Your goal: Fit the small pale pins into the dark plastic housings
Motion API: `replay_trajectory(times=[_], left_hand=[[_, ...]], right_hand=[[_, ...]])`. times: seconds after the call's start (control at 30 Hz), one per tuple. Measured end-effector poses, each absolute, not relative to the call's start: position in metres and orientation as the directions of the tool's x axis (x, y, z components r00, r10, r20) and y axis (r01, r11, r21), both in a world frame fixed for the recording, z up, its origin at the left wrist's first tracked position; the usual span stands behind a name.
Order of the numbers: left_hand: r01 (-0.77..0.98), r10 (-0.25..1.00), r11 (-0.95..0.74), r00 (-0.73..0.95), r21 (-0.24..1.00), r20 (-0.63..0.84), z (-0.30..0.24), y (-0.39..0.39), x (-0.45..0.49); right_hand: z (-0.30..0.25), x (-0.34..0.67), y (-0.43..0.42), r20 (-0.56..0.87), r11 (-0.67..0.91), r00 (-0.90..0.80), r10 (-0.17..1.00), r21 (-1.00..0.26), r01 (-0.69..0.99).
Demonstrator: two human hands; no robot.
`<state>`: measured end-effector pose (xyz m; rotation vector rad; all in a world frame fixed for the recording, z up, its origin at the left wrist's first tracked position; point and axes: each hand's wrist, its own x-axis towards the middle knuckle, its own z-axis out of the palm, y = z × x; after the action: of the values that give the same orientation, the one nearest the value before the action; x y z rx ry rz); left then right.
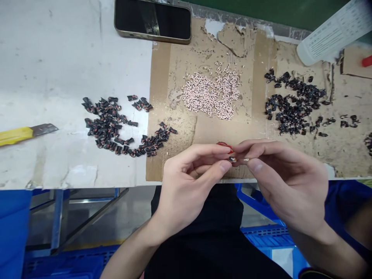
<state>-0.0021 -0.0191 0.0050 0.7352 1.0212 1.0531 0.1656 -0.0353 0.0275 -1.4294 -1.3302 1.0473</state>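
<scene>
Above the table's front edge, my left hand [193, 182] is closed, pinching a small black part [232, 159] with a shiny end between thumb and fingertips. Facing it, my right hand [290, 182] pinches a tiny pale copper-coloured piece [246, 159] between thumb and finger. The two pieces are close together but apart. A red loop [225, 146] shows at the left fingertips; how it is held I cannot tell. Beyond my hands, a heap of tiny copper-coloured pieces [210, 93] lies on the cardboard [180, 128].
Small black parts with copper-coloured insides [106, 120] lie to the left, more black parts [293, 102] to the right. A yellow utility knife [26, 133] rests at far left. A phone [152, 21] and a white labelled bottle [331, 35] are at the back.
</scene>
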Motion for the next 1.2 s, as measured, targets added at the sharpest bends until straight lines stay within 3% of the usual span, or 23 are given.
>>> replay_trajectory(times=[0.4, 0.67, 0.77, 0.87, 0.97, 1.1, 1.2], left_hand=[[-0.285, 0.955, 0.294, 0.137, 0.913, -0.265, 0.007, -0.019, -0.003], [-0.140, 0.990, 0.128, 0.082, 0.982, -0.118, 0.009, -0.021, -0.006], [-0.256, 0.968, 0.249, 0.085, 0.934, -0.235, 0.011, -0.018, -0.006], [-0.432, 0.913, 0.409, 0.177, 0.804, -0.369, 0.012, -0.015, -0.005], [-0.523, 0.886, 0.461, 0.230, 0.717, -0.402, 0.011, -0.014, -0.004], [-0.546, 0.877, 0.476, 0.240, 0.690, -0.415, 0.009, -0.018, 0.000], [-0.459, 0.861, 0.509, 0.257, 0.728, -0.440, 0.007, -0.020, 0.003]], right_hand=[[0.025, 0.164, -0.034, 0.056, 0.049, 0.014, 0.998, -0.950, 0.307], [0.026, 0.165, -0.030, 0.080, 0.086, -0.033, 0.996, -0.929, 0.360], [0.021, 0.165, -0.030, 0.101, 0.097, -0.007, 0.995, -0.934, 0.344], [0.015, 0.167, -0.030, 0.177, 0.162, 0.012, 0.984, -0.921, 0.355], [0.014, 0.173, -0.031, 0.270, 0.264, -0.040, 0.962, -0.885, 0.382], [0.016, 0.175, -0.032, 0.244, 0.243, -0.056, 0.968, -0.862, 0.444], [0.016, 0.174, -0.033, 0.243, 0.242, -0.052, 0.969, -0.875, 0.419]])
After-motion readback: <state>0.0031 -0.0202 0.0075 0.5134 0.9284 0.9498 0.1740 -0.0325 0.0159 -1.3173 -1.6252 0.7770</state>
